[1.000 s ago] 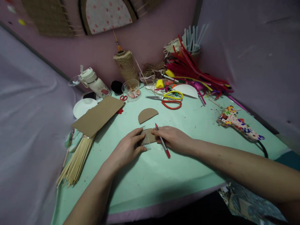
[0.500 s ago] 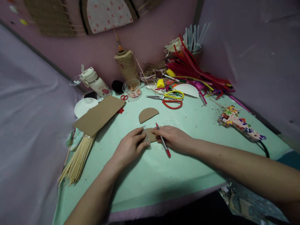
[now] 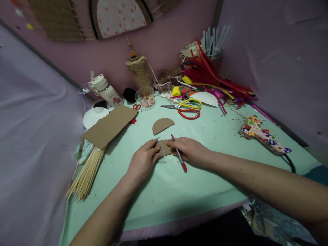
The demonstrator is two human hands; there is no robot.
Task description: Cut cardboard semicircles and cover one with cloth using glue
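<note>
Fingers of the person's left hand bend down over a clear plastic measuring piece; from where I stand I can't tell whether they pinch it or only press on it. Facing them, the right hand is closed around a grey pen with red ends, its fingertips at the small cardboard piece between the two hands. That piece lies on the pale green tabletop, its left part under the clear plastic. Just beyond sits a half-round of cardboard — flat, apart from both hands. Farther back lie scissors with one yellow handle and one red, blades pointing left, and a white half-disc behind them. Over on the left, a brown cardboard sheet rests across a bundle of thin sticks and overlaps a white plate. Toward the back are a white bottle and a cone of twine. Off to the right lies a flower-patterned glue gun — black cord trailing from its handle.
</note>
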